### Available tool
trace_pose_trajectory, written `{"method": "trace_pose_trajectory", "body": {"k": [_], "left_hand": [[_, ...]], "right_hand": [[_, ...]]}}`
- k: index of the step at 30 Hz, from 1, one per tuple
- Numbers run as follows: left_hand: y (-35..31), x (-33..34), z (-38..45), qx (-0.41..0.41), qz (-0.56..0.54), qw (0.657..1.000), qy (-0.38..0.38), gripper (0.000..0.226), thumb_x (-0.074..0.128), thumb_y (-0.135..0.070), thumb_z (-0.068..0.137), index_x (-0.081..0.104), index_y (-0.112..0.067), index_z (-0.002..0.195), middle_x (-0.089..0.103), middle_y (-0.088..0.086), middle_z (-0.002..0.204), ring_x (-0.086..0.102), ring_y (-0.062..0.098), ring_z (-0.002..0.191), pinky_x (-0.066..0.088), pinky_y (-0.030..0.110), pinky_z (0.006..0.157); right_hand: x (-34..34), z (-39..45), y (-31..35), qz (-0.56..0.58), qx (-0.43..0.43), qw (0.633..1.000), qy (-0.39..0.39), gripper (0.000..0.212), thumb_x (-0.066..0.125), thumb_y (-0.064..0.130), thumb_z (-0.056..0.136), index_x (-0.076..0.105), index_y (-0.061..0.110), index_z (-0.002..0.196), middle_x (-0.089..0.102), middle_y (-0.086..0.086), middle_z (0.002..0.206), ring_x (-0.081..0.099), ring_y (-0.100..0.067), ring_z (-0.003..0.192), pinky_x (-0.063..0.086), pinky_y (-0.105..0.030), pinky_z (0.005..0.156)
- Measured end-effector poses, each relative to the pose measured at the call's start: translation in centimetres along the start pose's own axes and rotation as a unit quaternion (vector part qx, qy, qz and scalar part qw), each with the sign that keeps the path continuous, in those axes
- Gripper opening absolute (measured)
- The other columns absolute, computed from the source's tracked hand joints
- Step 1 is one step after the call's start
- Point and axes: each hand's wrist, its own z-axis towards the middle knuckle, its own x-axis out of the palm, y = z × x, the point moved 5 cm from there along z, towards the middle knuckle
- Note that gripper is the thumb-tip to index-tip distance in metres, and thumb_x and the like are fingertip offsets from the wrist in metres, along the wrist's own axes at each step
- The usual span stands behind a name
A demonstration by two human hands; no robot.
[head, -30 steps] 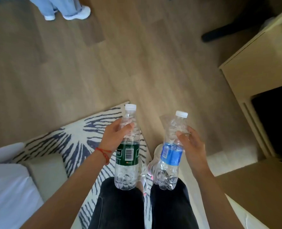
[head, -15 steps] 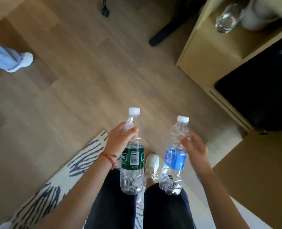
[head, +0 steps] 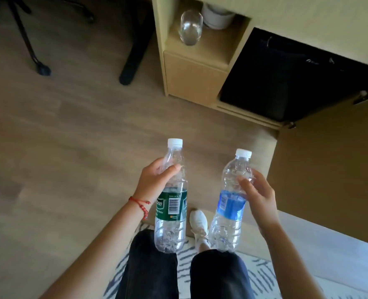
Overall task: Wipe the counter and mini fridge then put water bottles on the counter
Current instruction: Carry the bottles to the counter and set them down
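My left hand grips the upper part of a clear water bottle with a green label and a white cap. My right hand holds a second clear bottle with a blue label, also white-capped. Both bottles are upright in front of my legs, above the floor. Ahead at the upper right stands a light wooden cabinet with the black mini fridge set into it. The cabinet's wooden door stands open at the right. The counter top is out of view.
An open shelf in the cabinet holds a clear glass and a white kettle base. Black chair or tripod legs stand on the wood floor at upper left. A patterned rug lies under my feet.
The view has swung and moved toward the cabinet, so the fridge and shelf are now nearer and more central. The rug has slid mostly out of view. Both hands keep their bottles.
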Motion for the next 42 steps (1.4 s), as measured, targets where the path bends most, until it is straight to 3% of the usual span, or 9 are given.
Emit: {"method": "trace_pose_trajectory", "body": {"k": [8,13,19,24,30,35,39,42], "left_hand": [[-6.0,0.7,2.3,0.029,0.020,0.998,0.046,0.005,0.063,-0.030,0.082,0.062,-0.034,0.085,0.071,-0.020,0.068,0.066,-0.004,0.069,0.049,0.009,0.057],[-11.9,2.8,4.1,0.060,0.023,0.996,0.058,0.008,0.063,-0.033,0.081,0.061,-0.035,0.088,0.071,-0.019,0.068,0.066,-0.006,0.069,0.046,0.006,0.054],[-20.3,6.5,6.4,0.111,0.031,0.991,0.064,0.049,0.061,-0.048,0.070,0.060,-0.022,0.111,0.069,-0.010,0.086,0.066,-0.007,0.069,0.046,0.005,0.055],[-28.4,9.7,7.9,0.157,0.019,0.986,0.060,0.039,0.060,-0.038,0.076,0.060,-0.020,0.110,0.068,-0.011,0.079,0.065,-0.007,0.064,0.046,0.005,0.052],[-37.9,11.3,9.6,0.229,0.023,0.972,0.056,0.017,0.059,-0.030,0.084,0.060,-0.029,0.101,0.067,-0.009,0.087,0.064,-0.008,0.070,0.048,0.006,0.057],[-45.5,11.9,11.7,0.289,0.016,0.955,0.062,0.029,0.062,-0.032,0.081,0.059,-0.021,0.107,0.065,-0.009,0.085,0.063,-0.009,0.071,0.048,0.008,0.057],[-50.6,12.3,13.6,0.311,-0.007,0.947,0.080,0.019,0.059,-0.018,0.086,0.060,-0.017,0.105,0.065,-0.005,0.080,0.064,-0.005,0.064,0.048,0.009,0.052],[-54.2,12.4,14.7,0.325,-0.018,0.940,0.101,0.024,0.062,-0.020,0.084,0.060,-0.015,0.107,0.065,-0.004,0.080,0.064,-0.005,0.064,0.049,0.009,0.053]], "right_hand": [[-0.7,0.0,4.0,0.052,-0.019,0.997,-0.045,0.032,0.062,0.022,0.085,0.059,0.016,0.116,0.070,-0.003,0.099,0.067,-0.014,0.089,0.057,-0.031,0.078],[-3.2,2.4,8.8,0.067,-0.055,0.995,-0.053,0.030,0.060,0.018,0.085,0.059,0.013,0.115,0.069,-0.002,0.098,0.068,-0.009,0.083,0.054,-0.017,0.064],[-7.7,6.4,16.2,0.091,-0.106,0.988,-0.061,0.026,0.060,0.023,0.085,0.056,0.026,0.111,0.066,0.010,0.098,0.066,0.002,0.085,0.049,-0.009,0.059],[-11.4,9.3,23.1,0.085,-0.151,0.984,-0.049,0.038,0.060,0.022,0.084,0.053,0.017,0.121,0.066,0.003,0.103,0.066,-0.003,0.089,0.051,-0.013,0.062],[-13.8,12.3,31.3,0.100,-0.196,0.975,-0.044,0.031,0.060,0.020,0.086,0.057,0.016,0.116,0.068,0.000,0.103,0.068,-0.006,0.087,0.051,-0.013,0.061],[-14.3,14.5,37.6,0.092,-0.245,0.964,-0.048,0.029,0.061,0.022,0.087,0.055,0.025,0.115,0.067,0.004,0.101,0.066,-0.001,0.086,0.050,-0.011,0.065],[-14.7,15.9,42.3,0.084,-0.280,0.954,-0.070,0.041,0.059,0.030,0.081,0.054,0.014,0.118,0.067,0.005,0.100,0.066,-0.004,0.083,0.051,-0.013,0.066],[-15.5,17.3,45.0,0.091,-0.289,0.949,-0.087,0.035,0.061,0.020,0.087,0.054,0.011,0.120,0.067,0.002,0.098,0.067,-0.007,0.082,0.053,-0.018,0.067]]}}
